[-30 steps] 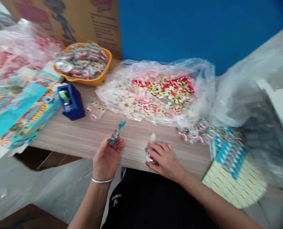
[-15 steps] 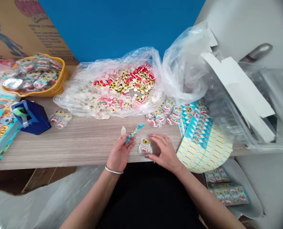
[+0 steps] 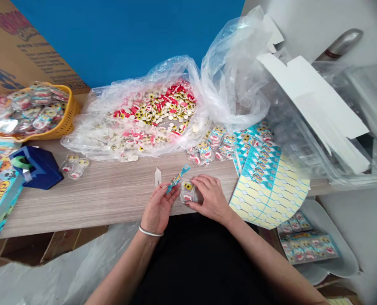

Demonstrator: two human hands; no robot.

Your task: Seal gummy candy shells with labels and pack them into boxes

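My left hand [image 3: 158, 209] pinches a narrow blue patterned sticker strip [image 3: 177, 178] with a bit of clear tape [image 3: 158, 176] sticking up beside it. My right hand [image 3: 209, 199] rests on the wooden table [image 3: 105, 190] near its front edge, fingers curled round a small clear plastic case [image 3: 188, 191] holding a yellow eye candy and a red one. The two hands sit side by side, almost touching.
An open plastic bag of red, yellow and white candies [image 3: 150, 114] lies behind. A yellow basket of filled cases [image 3: 37, 112] and a blue tape dispenser [image 3: 36, 166] stand left. Several filled cases [image 3: 213, 146], sticker sheets [image 3: 267, 178], empty bags and white card [image 3: 312, 101] crowd the right.
The view swung right. My right hand drew the clear case toward the left hand, and the left hand with the sticker strip came closer to it.
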